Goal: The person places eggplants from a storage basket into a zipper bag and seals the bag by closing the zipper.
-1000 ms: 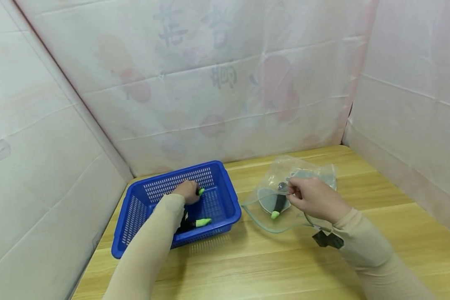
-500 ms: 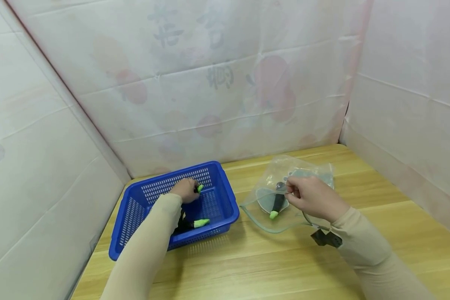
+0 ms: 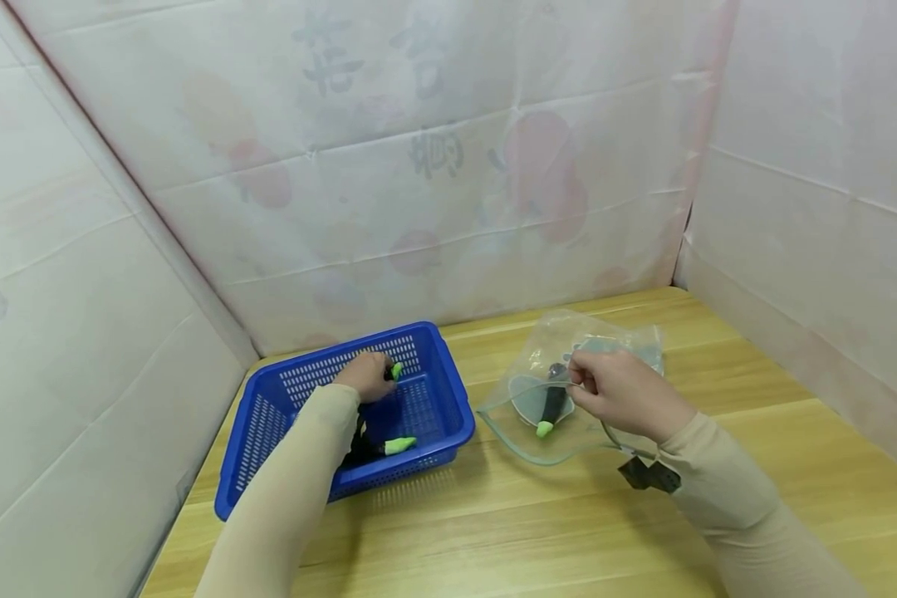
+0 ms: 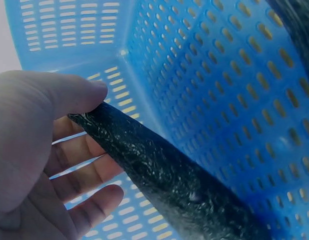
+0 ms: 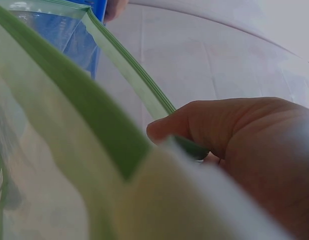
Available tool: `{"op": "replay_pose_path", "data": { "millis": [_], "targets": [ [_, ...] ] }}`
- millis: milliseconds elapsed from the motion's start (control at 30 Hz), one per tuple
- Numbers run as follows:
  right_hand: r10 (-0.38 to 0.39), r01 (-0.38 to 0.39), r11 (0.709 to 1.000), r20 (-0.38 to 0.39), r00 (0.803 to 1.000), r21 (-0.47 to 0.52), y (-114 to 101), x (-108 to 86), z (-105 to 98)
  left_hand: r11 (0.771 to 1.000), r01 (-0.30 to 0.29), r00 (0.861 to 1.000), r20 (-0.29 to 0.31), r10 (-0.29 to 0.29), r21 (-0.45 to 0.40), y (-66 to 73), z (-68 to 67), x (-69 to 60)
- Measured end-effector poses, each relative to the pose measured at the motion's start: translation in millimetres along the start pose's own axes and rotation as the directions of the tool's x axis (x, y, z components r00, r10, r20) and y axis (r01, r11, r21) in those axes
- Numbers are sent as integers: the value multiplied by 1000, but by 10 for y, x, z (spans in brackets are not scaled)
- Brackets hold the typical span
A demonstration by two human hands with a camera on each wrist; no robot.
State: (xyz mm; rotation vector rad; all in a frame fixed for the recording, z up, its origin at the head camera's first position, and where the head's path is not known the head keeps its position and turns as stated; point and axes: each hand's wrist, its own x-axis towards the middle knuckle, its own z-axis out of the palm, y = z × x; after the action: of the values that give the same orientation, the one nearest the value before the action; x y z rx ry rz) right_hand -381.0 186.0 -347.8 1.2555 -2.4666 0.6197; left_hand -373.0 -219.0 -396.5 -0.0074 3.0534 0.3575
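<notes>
1. blue basket, left side of the wood table: left arm reaches over the near rim. risk: a sleeve or the piece could catch that rim on lifting out and tip or drag the basket.
2. left hand: inside the basket, thumb pressing one end of a dark long piece against the fingers, other fingers loosely bent. its green tip shows past the hand in the head view. looks like an end grip, so the piece could swing or slip; surface looks glossy, which wouldn't help.
3. second dark piece: near side of the basket, partly under the arm, can't tell its full length. could get bumped when the arm comes back.
4. clear zip bag: on the table just right of the basket, mouth gaping toward the near side. thin and floppy; it could fold shut if the pinched edge drops.
5. third dark piece: appears to lie inside the bag, green tip toward the mouth. could roll out if the bag gets tugged or tilted.
6. right hand: pinching the bag's edge strip, thumb on top. single-point hold, so a knock could pull the strip free.
</notes>
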Motion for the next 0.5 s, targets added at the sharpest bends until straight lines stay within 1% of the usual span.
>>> {"op": "replay_pose_path", "data": {
  "millis": [167, 333, 500],
  "targets": [
    [0, 0, 1000, 9, 1000, 3, 4, 12, 17, 1000, -7, 1000, -14, 7, 16, -17, -40, -16],
    [-9, 9, 1000, -3, 1000, 7, 4, 19, 28, 999, -20, 999, -24, 22, 44, -13, -104, -66],
    [-17, 17, 1000, -11, 1000, 6, -6, 23, 23, 998, -12, 1000, -19, 13, 67, -4, -175, -122]
  ]
}}
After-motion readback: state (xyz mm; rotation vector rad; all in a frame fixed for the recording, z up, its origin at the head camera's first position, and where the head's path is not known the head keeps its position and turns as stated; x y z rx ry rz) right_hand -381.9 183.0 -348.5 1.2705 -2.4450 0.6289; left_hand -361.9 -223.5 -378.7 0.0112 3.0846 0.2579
